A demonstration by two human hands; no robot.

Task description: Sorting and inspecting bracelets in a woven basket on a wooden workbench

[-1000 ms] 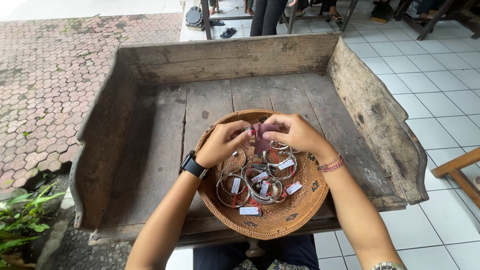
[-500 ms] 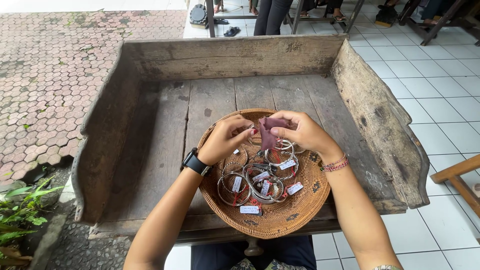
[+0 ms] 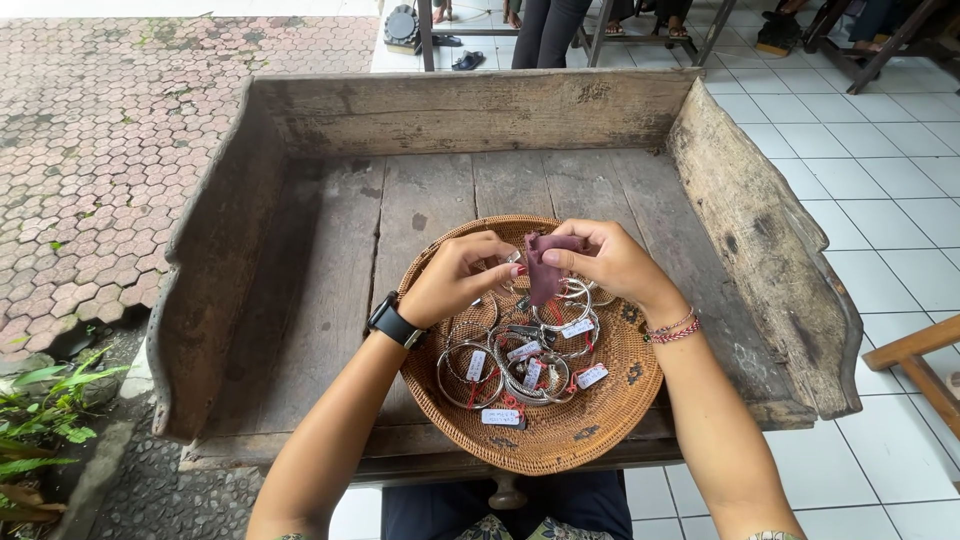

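I cannot make out much of what sits between my fingertips: the left hand (image 3: 462, 278) pinches something small and silvery, seemingly a bangle, but my own fingers and the cloth cover nearly all of it. The right hand (image 3: 607, 263) has thumb and forefinger clamped on a small maroon cloth (image 3: 545, 270), which hangs folded against that hidden piece. Both hands meet knuckle to knuckle above the far half of the round woven basket (image 3: 575, 425), wrists bent inward, forearms running back toward the near edge of the bench (image 3: 330, 260). The left wrist carries a black watch (image 3: 393, 324), the right a pair of red-and-white thread bracelets (image 3: 672, 328). Below the hands, in the basket's middle, lies a heap of silver bangles (image 3: 520, 365) with white tags on red string; the tags are too small to tell apart. At the top, other people's legs are cut off by the frame.
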